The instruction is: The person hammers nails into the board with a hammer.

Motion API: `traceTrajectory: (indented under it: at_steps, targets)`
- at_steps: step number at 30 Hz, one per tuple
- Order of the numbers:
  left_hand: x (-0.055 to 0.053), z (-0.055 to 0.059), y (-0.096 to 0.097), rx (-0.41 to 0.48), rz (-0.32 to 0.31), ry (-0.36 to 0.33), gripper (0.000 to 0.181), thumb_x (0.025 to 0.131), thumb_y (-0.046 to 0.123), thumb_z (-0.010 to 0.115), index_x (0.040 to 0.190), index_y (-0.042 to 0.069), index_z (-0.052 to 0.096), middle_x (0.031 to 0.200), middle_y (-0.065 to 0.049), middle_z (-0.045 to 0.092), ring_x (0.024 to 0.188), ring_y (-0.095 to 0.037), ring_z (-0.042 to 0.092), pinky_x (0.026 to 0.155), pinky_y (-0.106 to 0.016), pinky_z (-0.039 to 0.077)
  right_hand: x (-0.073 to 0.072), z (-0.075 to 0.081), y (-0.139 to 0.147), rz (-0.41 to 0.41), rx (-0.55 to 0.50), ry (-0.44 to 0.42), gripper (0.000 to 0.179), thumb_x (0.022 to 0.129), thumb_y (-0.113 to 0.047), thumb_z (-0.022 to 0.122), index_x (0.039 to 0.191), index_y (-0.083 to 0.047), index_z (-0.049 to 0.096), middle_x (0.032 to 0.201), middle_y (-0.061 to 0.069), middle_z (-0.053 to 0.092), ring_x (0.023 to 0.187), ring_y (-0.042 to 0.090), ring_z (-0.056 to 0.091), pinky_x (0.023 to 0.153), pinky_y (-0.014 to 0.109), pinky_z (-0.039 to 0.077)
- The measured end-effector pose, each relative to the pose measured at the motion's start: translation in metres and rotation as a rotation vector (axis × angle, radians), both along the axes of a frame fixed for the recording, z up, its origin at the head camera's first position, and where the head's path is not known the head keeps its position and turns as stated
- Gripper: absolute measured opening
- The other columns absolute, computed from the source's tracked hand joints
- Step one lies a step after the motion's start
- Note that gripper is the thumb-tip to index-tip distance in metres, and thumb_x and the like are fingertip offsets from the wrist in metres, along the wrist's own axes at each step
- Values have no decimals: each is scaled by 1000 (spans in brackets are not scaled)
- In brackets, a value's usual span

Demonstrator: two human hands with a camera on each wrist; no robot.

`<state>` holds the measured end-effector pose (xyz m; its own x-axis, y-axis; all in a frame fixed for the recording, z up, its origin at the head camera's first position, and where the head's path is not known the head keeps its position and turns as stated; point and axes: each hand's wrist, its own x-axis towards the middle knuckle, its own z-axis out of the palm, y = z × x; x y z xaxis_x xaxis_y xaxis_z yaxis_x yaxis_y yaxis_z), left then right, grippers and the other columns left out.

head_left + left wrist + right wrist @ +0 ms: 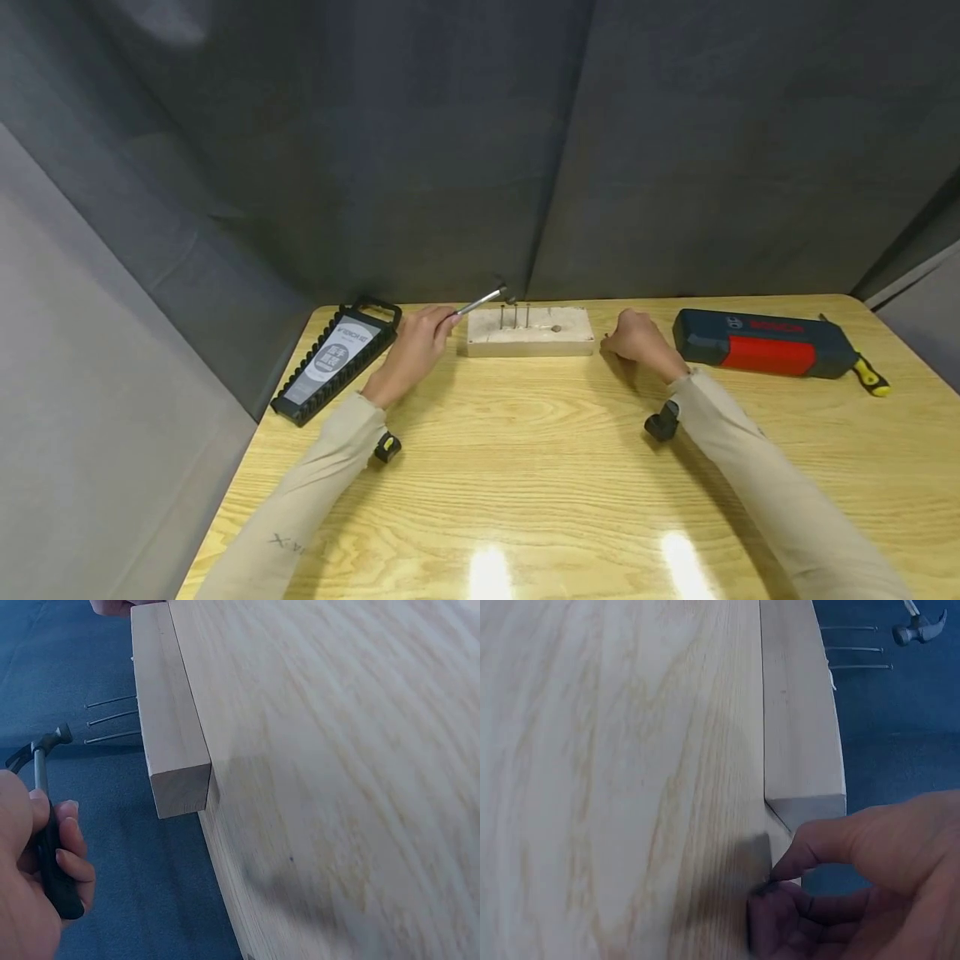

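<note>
My left hand (417, 346) grips a small claw hammer (49, 847) by its dark handle; the metal head is raised beside the nails. Three long nails (112, 718) stand upright in a pale wooden block (525, 343). A round dark spot, perhaps a nail head (556, 328), shows on the block's top toward the right. Just off the block's right end, my right hand (641, 340) is low at the table, thumb and forefinger pinching a small dark piece (765, 887). Most of that piece is hidden by the fingers, so its kind is unclear.
A black wrench rack (333, 360) with a printed label lies at the left. On the right is a dark blue and red Bosch case (765, 343), a yellow-black screwdriver (870, 377) partly behind it. Dark cloth (420, 167) hangs behind the wooden table (525, 467).
</note>
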<state>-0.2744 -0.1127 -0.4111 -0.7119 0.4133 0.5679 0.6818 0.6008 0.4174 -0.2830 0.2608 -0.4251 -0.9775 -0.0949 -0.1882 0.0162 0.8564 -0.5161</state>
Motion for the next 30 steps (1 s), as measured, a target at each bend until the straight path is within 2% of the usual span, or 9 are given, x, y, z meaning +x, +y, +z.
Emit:
traceTrajectory:
  at_steps: [6, 11, 15, 18, 22, 26, 30]
  targets:
    - [0, 0, 2, 0, 2, -26, 22, 109, 12, 58, 94, 1, 70, 78, -8, 62, 64, -17, 53, 59, -31, 43, -4, 2, 2, 0, 19, -20, 40, 94, -14, 68, 56, -11, 56, 49, -5, 42, 46, 11, 38, 50, 27, 35]
    - [-1, -3, 1, 22, -4, -34, 20, 108, 10, 58, 95, 0, 70, 79, -9, 62, 66, -18, 54, 60, -31, 45, -5, 11, 4, -10, -45, 17, 38, 97, -9, 62, 60, -7, 55, 51, -4, 43, 47, 11, 37, 50, 27, 33]
    - [-1, -3, 1, 18, -2, -28, 20, 108, 11, 58, 94, 1, 69, 79, -7, 61, 65, -18, 54, 59, -31, 45, -2, 20, 3, -23, -123, 143, 17, 100, -5, 60, 88, 5, 65, 73, 10, 63, 60, 16, 53, 54, 28, 42]
    - [-1, -3, 0, 10, 5, -36, 20, 109, 11, 58, 94, 2, 69, 79, -7, 61, 65, -17, 53, 59, -31, 45, -2, 23, -1, -12, -182, 247, 18, 102, -4, 62, 112, 9, 67, 99, 23, 71, 81, 28, 67, 64, 29, 51]
    - [0, -3, -1, 12, 6, -45, 20, 109, 11, 58, 95, 1, 69, 79, -8, 62, 65, -17, 53, 59, -31, 45, -3, 22, -7, 12, -254, 333, 19, 102, -3, 65, 116, 9, 69, 108, 27, 72, 96, 37, 71, 70, 22, 52]
    - [1, -3, -1, 19, 0, -49, 20, 108, 10, 58, 96, 0, 70, 78, -9, 62, 63, -17, 52, 58, -31, 45, -5, 21, -13, 20, -298, 385, 15, 100, 1, 66, 113, 7, 70, 106, 25, 73, 95, 36, 71, 68, 13, 49]
    - [0, -4, 0, 20, -3, -59, 20, 109, 11, 58, 97, 0, 70, 78, -8, 62, 64, -17, 52, 59, -31, 45, -7, 20, -18, 32, -336, 444, 13, 99, 2, 67, 111, 5, 72, 104, 24, 75, 93, 35, 73, 67, 10, 48]
